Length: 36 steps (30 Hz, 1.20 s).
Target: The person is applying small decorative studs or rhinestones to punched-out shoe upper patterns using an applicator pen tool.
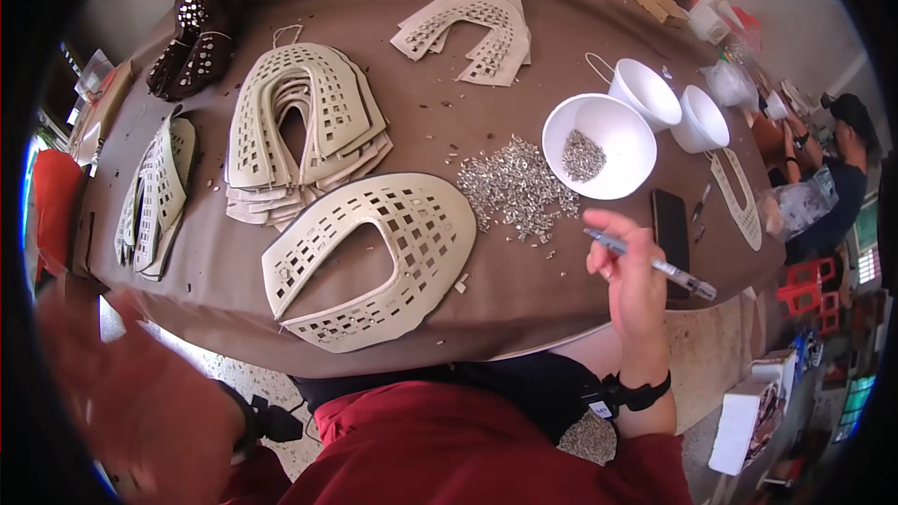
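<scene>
Between finger and thumb of my right hand (634,271), above the table's near right edge, is a pen (655,264) with a clear body. Low at the left, away from the table top, my left hand (122,393) is smeared by motion and its fingers are unclear. A cream shoe upper piece (432,224) with square cut-outs lies at the table's front, curved into a loop. Beside it spreads a heap of small silver metal bits (514,189). More lie in a white bowl (625,164) just beyond my right hand.
Stacked cream uppers (323,136) stand behind the front piece. Others lie at far left (154,192) and at the back (491,14). A dark studded item (192,33) sits back left. Two white buckets (645,93) (702,120) and a black phone (670,234) are right. Another person (842,168) sits beyond.
</scene>
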Tool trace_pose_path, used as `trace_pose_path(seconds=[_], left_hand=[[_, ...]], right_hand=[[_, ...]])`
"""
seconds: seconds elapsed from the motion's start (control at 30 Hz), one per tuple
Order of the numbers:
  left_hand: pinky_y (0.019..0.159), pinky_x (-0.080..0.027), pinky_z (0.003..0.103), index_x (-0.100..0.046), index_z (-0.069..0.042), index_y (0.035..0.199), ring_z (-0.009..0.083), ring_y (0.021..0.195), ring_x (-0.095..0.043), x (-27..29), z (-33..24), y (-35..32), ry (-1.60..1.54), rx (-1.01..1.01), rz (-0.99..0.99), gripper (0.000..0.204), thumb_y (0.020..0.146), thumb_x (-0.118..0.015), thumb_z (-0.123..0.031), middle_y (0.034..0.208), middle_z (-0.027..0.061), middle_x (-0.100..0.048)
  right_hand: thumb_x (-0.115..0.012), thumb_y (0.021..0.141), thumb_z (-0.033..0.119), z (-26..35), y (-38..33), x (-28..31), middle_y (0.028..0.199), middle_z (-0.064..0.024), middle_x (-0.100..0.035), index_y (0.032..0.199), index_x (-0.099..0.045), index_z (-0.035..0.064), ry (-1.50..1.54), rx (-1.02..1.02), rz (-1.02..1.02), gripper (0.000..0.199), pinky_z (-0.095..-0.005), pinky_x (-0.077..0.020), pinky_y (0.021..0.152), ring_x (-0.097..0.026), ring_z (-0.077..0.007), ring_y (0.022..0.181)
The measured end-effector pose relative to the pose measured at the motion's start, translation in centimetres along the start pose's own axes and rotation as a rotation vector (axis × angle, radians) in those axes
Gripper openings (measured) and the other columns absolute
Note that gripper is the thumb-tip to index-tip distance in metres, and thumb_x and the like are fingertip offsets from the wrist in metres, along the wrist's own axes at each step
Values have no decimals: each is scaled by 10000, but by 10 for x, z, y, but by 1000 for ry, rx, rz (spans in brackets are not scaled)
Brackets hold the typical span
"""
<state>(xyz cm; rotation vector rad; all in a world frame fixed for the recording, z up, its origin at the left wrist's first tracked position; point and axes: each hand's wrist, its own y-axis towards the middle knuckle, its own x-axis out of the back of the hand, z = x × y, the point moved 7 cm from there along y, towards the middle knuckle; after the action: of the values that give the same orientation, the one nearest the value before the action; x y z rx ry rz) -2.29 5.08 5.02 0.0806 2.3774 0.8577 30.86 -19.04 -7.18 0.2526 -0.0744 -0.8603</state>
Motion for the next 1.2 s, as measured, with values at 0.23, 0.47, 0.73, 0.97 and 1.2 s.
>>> trace_pose_path(seconds=[0.23, 0.47, 0.73, 0.97, 1.2], left_hand=[[750, -525, 252, -625, 72, 1129, 114, 836, -652, -16, 152, -85, 553, 800, 988, 268, 912, -652, -82, 946, 108, -706], [768, -546, 254, -587, 67, 1082, 124, 893, -669, -42, 186, -136, 274, 1145, 1015, 199, 925, -613, -51, 981, 121, -699], [785, -536, 236, -540, 57, 1183, 111, 907, -651, -50, 184, -129, 138, 1065, 779, 274, 921, -598, 0, 1009, 57, -633], [828, -514, 235, -463, 55, 1269, 119, 972, -629, -62, 182, -122, 45, 975, 739, 370, 922, -588, 23, 1015, 79, -634], [831, -525, 251, -372, 38, 1344, 140, 961, -640, -65, 184, -127, -27, 1029, 646, 477, 914, -579, 40, 1034, 104, -634]], right_hand=[[-667, 858, 12, -42, -2, -24, 898, -57, -688, 1074, -671, -11, -17, -269, 16, 217, -191, -498, 664, -624, -67, 790], [-679, 805, -17, -43, -6, -38, 954, -58, -708, 991, -693, -22, -348, -50, 22, 187, -205, -514, 696, -644, -62, 781], [-664, 808, -21, -41, -5, -31, 979, -80, -713, 967, -673, -19, -411, -41, -3, 159, -213, -521, 689, -654, -72, 774], [-656, 811, -50, -40, -4, -36, 1011, -97, -707, 977, -667, -38, -474, -52, 27, 166, -215, -513, 721, -640, -69, 810], [-657, 809, -54, -40, 0, -43, 960, -75, -708, 989, -675, -30, -524, -14, 29, 182, -212, -506, 688, -630, -59, 774]])
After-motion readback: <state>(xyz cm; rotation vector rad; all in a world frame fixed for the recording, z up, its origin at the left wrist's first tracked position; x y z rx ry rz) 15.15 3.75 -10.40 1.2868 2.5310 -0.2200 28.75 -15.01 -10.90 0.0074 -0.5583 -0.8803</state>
